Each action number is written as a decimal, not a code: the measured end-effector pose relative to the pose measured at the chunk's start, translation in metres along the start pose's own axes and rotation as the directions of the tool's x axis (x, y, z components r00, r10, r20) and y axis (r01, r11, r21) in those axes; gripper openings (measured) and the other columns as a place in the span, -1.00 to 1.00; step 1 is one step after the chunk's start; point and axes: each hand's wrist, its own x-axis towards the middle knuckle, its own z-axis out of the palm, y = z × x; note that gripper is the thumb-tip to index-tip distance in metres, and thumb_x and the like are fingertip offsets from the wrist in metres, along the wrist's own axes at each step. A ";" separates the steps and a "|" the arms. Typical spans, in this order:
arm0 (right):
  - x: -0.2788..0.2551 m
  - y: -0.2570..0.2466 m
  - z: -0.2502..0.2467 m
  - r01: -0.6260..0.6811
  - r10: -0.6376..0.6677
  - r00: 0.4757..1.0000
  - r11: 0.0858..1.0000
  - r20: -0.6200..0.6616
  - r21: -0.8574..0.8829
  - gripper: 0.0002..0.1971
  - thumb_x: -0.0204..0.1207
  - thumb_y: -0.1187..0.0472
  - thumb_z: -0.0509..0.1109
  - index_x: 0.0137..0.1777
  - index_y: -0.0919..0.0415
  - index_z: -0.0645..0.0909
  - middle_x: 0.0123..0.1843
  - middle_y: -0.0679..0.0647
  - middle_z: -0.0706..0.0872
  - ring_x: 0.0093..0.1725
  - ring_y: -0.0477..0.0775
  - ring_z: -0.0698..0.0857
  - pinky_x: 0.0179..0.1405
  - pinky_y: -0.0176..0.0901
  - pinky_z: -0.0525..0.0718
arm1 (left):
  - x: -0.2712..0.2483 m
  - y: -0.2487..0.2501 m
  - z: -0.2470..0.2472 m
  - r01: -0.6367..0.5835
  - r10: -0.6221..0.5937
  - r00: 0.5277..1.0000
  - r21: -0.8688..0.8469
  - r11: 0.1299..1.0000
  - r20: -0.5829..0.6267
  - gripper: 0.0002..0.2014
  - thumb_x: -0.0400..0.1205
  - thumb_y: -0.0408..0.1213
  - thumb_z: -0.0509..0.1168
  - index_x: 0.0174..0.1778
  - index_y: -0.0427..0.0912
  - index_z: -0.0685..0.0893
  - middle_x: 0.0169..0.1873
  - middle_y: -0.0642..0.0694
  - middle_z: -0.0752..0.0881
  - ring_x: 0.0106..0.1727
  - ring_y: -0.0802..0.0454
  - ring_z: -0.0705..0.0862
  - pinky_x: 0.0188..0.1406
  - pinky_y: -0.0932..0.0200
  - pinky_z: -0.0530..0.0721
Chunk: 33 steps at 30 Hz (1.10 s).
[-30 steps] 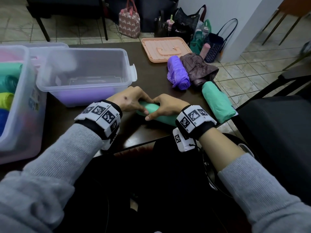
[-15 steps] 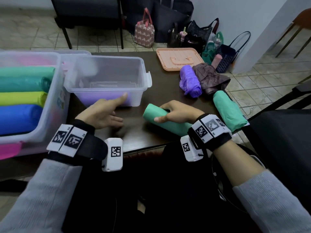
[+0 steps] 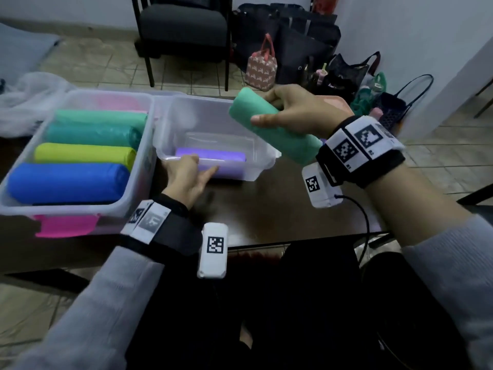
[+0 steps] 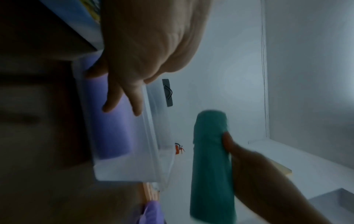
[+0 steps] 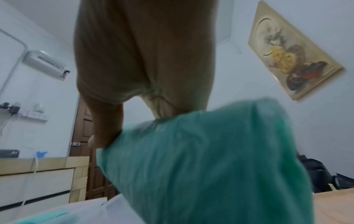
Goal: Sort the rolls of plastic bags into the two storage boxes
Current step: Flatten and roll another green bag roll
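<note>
My right hand [image 3: 274,109] grips a mint green roll [image 3: 274,129] of bags and holds it tilted in the air over the right rim of the small clear box [image 3: 261,158]. That box holds one purple roll [image 3: 229,157]. My left hand [image 3: 192,173] rests with straight fingers against the small box's near wall. The large clear box [image 3: 138,198] on the left holds blue, yellow-green, teal and green rolls [image 3: 69,182]. In the left wrist view my fingers [image 4: 114,100] lie on the box wall in front of the purple roll [image 4: 111,128], with the green roll [image 4: 210,159] beyond.
The boxes stand on a dark table [image 3: 280,209]. A pink lid clip [image 3: 64,225] juts from the large box's near side. Behind the table are a black chair [image 3: 184,25], several bags [image 3: 261,65] on the tiled floor and a white wall.
My right hand lifted the green roll off the table and carried it up toward the small box. My left hand let go of the roll and moved to the box's near wall.
</note>
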 end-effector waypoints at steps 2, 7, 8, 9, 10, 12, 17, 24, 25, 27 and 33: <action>0.013 -0.012 0.008 0.046 -0.047 0.999 0.997 -0.013 -0.062 -0.54 0.41 0.00 0.53 0.22 0.22 0.57 0.14 0.12 0.72 0.10 0.05 0.70 0.18 -0.04 0.64 | -0.007 -0.010 -0.009 0.005 -0.004 1.000 -0.056 0.998 0.023 -0.47 0.71 -0.58 0.02 0.61 -0.31 0.08 0.40 -0.27 0.30 0.29 -0.29 0.51 0.08 -0.20 0.60; 0.042 -0.034 0.042 0.145 -0.121 0.988 0.943 0.099 -0.298 -0.49 0.45 0.00 0.49 0.30 0.25 0.50 0.23 0.13 0.62 0.18 0.07 0.60 0.16 -0.13 0.55 | -0.028 -0.019 -0.021 -0.070 0.084 0.994 -0.166 0.984 0.074 -0.41 0.70 -0.63 -0.02 0.61 -0.08 0.09 0.03 -0.19 0.52 -0.13 -0.17 0.66 0.07 -0.19 0.60; 0.048 -0.036 0.050 0.156 -0.116 0.984 0.930 0.135 -0.334 -0.50 0.46 0.00 0.48 0.30 0.26 0.50 0.24 0.14 0.61 0.19 0.08 0.58 0.11 -0.18 0.51 | -0.030 -0.021 -0.023 -0.072 0.087 0.993 -0.166 0.983 0.080 -0.40 0.70 -0.63 -0.02 0.61 -0.09 0.07 0.10 -0.23 0.53 -0.13 -0.16 0.67 0.07 -0.18 0.61; 0.053 -0.037 0.058 0.159 -0.107 0.981 0.919 0.161 -0.360 -0.50 0.47 0.01 0.47 0.30 0.26 0.50 0.24 0.14 0.61 0.19 0.09 0.57 0.06 -0.21 0.47 | -0.031 -0.023 -0.024 -0.071 0.085 0.993 -0.161 0.984 0.082 -0.40 0.70 -0.62 -0.02 0.62 -0.09 0.06 0.17 -0.28 0.51 -0.12 -0.17 0.67 0.06 -0.17 0.61; 0.057 -0.038 0.065 0.154 -0.089 0.979 0.911 0.181 -0.383 -0.51 0.48 0.02 0.46 0.31 0.27 0.50 0.24 0.14 0.61 0.18 0.09 0.57 0.02 -0.23 0.43 | -0.031 -0.024 -0.026 -0.065 0.080 0.993 -0.160 0.985 0.085 -0.40 0.71 -0.62 -0.02 0.62 -0.07 0.05 0.20 -0.29 0.49 -0.10 -0.18 0.67 0.05 -0.17 0.62; 0.067 -0.040 0.076 0.150 -0.061 0.973 0.900 0.224 -0.409 -0.52 0.49 0.03 0.45 0.31 0.28 0.51 0.23 0.15 0.61 0.16 0.10 0.57 -0.04 -0.25 0.39 | -0.032 -0.027 -0.029 -0.060 0.075 0.994 -0.165 0.984 0.085 -0.39 0.71 -0.61 -0.02 0.62 -0.02 0.05 0.12 -0.23 0.53 -0.06 -0.16 0.67 0.02 -0.15 0.64; 0.084 -0.041 0.098 0.131 0.010 0.953 0.887 0.303 -0.442 -0.52 0.53 0.04 0.42 0.34 0.32 0.52 0.30 0.21 0.62 0.27 0.17 0.58 0.08 -0.21 0.45 | -0.033 -0.030 -0.031 -0.068 0.082 0.994 -0.176 0.982 0.077 -0.37 0.70 -0.62 0.00 0.61 0.04 0.06 0.12 -0.24 0.54 -0.01 -0.18 0.65 -0.17 -0.04 0.71; 0.091 -0.040 0.106 0.125 0.045 0.951 0.848 0.305 -0.515 -0.49 0.60 -0.01 0.31 0.41 0.35 0.49 0.35 0.25 0.59 0.31 0.21 0.55 0.20 -0.15 0.45 | -0.031 -0.036 -0.032 -0.083 0.098 0.992 -0.181 0.980 0.074 -0.34 0.70 -0.60 0.03 0.60 0.09 0.06 0.21 -0.33 0.48 0.01 -0.16 0.64 -0.10 -0.05 0.78; 0.091 -0.041 0.106 0.136 0.034 0.954 0.834 0.296 -0.535 -0.46 0.59 -0.03 0.32 0.43 0.35 0.46 0.38 0.24 0.58 0.34 0.22 0.54 0.23 -0.13 0.45 | -0.030 -0.036 -0.031 -0.088 0.102 0.992 -0.182 0.979 0.072 -0.34 0.70 -0.60 0.03 0.60 0.10 0.06 0.18 -0.30 0.48 -0.03 -0.13 0.65 -0.08 -0.05 0.77; 0.091 -0.041 0.102 0.150 0.011 0.961 0.818 0.276 -0.556 -0.40 0.54 -0.03 0.39 0.48 0.30 0.41 0.41 0.21 0.56 0.38 0.21 0.52 0.28 -0.11 0.44 | -0.029 -0.035 -0.029 -0.091 0.102 0.993 -0.171 0.981 0.061 -0.33 0.69 -0.60 0.03 0.61 0.12 0.07 0.26 -0.32 0.49 -0.01 -0.13 0.67 -0.03 -0.09 0.76; 0.088 -0.038 0.093 0.204 -0.041 0.959 0.789 0.281 -0.580 -0.54 0.56 0.23 0.40 0.46 0.17 0.49 0.37 0.17 0.60 0.35 0.17 0.55 0.28 -0.13 0.45 | -0.031 -0.032 -0.023 -0.114 0.117 0.993 -0.122 0.986 0.018 -0.32 0.69 -0.58 0.06 0.62 0.09 0.04 0.36 -0.37 0.40 0.11 -0.26 0.67 -0.02 -0.08 0.74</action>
